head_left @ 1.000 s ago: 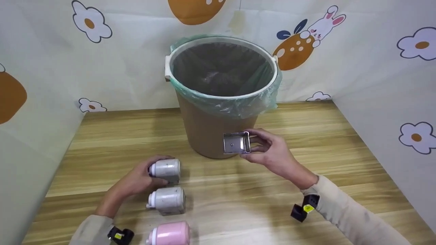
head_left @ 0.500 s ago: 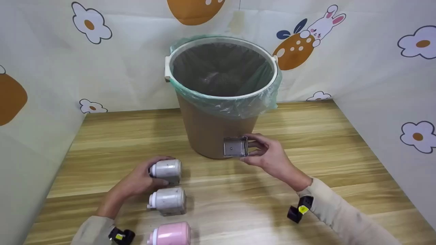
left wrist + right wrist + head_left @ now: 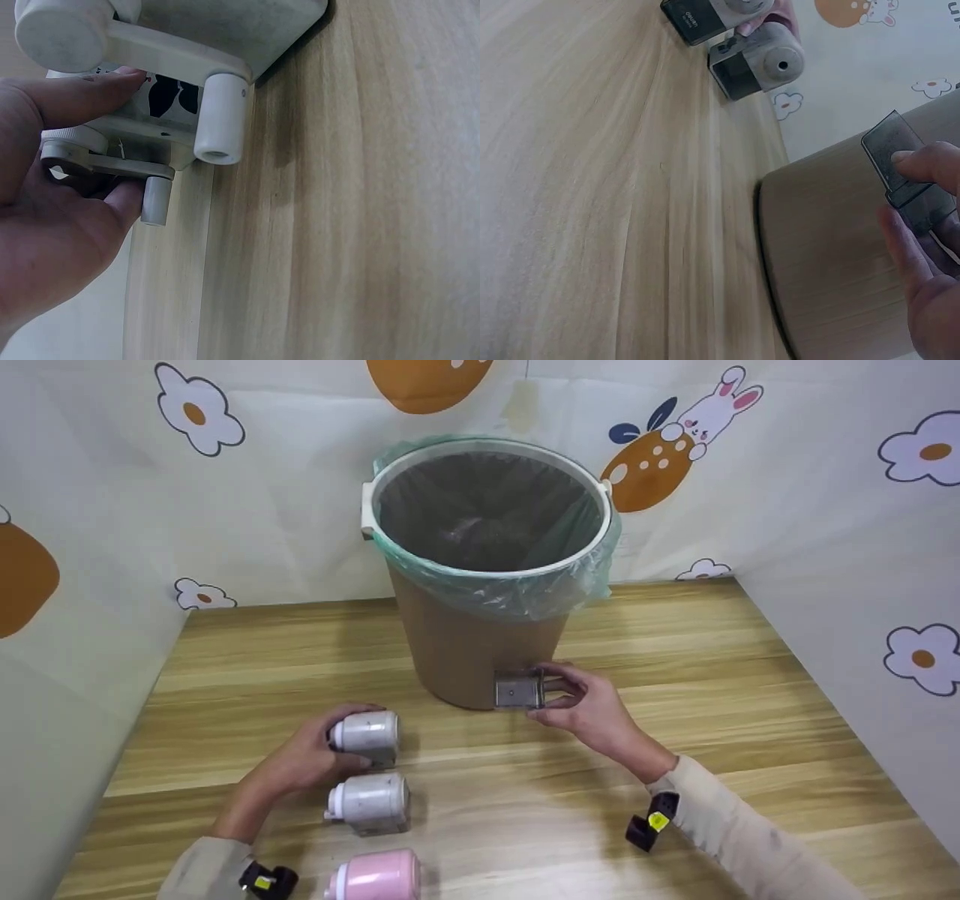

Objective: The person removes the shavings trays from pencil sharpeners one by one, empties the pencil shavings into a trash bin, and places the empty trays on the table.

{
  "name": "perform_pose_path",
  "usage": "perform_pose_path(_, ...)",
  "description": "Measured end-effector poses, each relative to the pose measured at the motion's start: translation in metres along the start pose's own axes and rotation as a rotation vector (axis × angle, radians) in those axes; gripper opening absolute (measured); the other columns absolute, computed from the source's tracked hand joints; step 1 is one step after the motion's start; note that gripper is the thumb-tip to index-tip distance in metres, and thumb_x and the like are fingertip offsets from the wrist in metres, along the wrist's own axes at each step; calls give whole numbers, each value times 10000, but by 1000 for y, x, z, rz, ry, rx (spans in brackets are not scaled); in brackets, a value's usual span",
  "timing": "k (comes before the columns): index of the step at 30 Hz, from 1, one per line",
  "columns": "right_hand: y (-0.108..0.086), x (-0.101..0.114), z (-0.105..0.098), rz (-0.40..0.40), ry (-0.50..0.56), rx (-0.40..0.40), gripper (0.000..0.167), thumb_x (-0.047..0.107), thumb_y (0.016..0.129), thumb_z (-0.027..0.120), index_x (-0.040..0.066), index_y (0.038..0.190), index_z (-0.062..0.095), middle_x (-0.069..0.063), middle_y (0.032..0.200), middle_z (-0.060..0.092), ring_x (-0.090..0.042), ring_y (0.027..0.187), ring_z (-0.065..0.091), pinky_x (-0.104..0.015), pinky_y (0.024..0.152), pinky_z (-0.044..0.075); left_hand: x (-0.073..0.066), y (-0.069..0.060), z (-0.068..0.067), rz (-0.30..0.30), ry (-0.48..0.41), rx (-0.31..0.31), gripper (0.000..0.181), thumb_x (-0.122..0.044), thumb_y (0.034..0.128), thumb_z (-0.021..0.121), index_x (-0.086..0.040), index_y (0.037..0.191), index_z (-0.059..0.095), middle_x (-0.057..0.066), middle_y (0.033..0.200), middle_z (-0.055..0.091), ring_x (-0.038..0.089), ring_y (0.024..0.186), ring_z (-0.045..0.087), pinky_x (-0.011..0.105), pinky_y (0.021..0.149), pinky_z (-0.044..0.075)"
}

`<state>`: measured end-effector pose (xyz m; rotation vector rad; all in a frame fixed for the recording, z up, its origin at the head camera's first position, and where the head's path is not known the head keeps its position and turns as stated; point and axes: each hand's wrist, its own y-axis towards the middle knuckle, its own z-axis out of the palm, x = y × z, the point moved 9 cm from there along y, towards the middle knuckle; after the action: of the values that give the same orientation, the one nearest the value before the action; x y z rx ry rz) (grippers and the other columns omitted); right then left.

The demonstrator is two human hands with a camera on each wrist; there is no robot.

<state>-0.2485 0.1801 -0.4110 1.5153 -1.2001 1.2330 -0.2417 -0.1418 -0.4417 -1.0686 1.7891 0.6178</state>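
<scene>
My left hand [image 3: 300, 754] grips a grey crank pencil sharpener [image 3: 373, 729] that lies on its side on the wooden table. In the left wrist view its crank handle [image 3: 156, 199] shows below my thumb. Between finger and thumb, my right hand [image 3: 596, 706] holds a clear shavings drawer [image 3: 519, 691] in front of the bin's lower wall. The right wrist view shows my thumb pressed on the drawer [image 3: 894, 142]. A second grey sharpener [image 3: 375, 797] and a pink sharpener [image 3: 381, 874] lie in a row nearer to me; the pink one is cut off by the frame.
A tall brown bin [image 3: 431, 637] lined with a green translucent bag [image 3: 555, 592] stands at the back of the table [image 3: 285, 660]. Patterned cloth walls [image 3: 300, 510] enclose the back and both sides.
My right hand has lowered the drawer a little and tilted it, so less of its inside shows. The left hand and the sharpeners have stayed in place.
</scene>
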Motion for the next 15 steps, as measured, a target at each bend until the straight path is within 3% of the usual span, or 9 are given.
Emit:
perform_pose_path(6, 1, -13, 5, 33, -20, 16, 705, -81, 754, 773, -100, 1397, 486, -346, 1259, 604, -269, 906, 745, -292, 806, 608, 0, -1, 0, 13, 20, 2, 698, -58, 752, 797, -64, 1397, 530, 197, 1194, 648, 237, 993, 604, 413, 901, 476)
perform_pose_path(15, 2, -24, 15, 8, -43, 50, 651, -81, 752, 780, -112, 1351, 527, -331, 1267, 599, -362, 1027, 704, -276, 811, 605, 0, 0, 0, 3, -2, 4, 695, -46, 756, 796, -50, 1397, 529, 202, 1161, 652, 233, 970, 605, 401, 881, 491)
